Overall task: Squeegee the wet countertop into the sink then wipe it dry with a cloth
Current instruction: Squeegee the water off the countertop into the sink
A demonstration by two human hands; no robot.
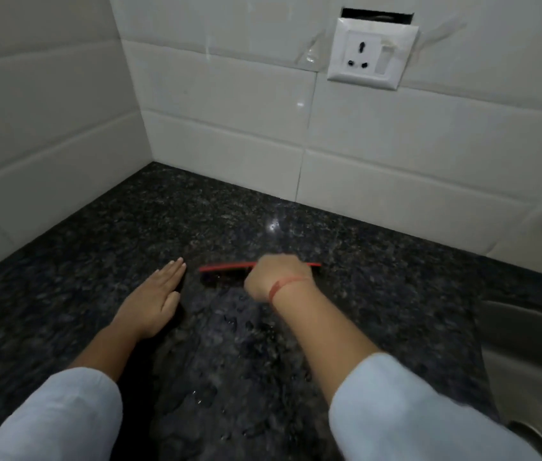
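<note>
Head view: right hand [276, 277] grips red squeegee [226, 269] on wet countertop [96, 261].

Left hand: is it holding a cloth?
No, the left hand lies flat with straight fingers on the countertop and holds nothing.

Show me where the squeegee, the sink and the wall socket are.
squeegee [226, 268], head view, on its red blade
sink [529, 344], head view, on its steel wall
wall socket [361, 56], head view, on its faceplate

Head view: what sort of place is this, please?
Probably a home kitchen: a dark granite countertop meets white wall tiles, a steel sink is set into it at right, and a socket sits above.
</note>
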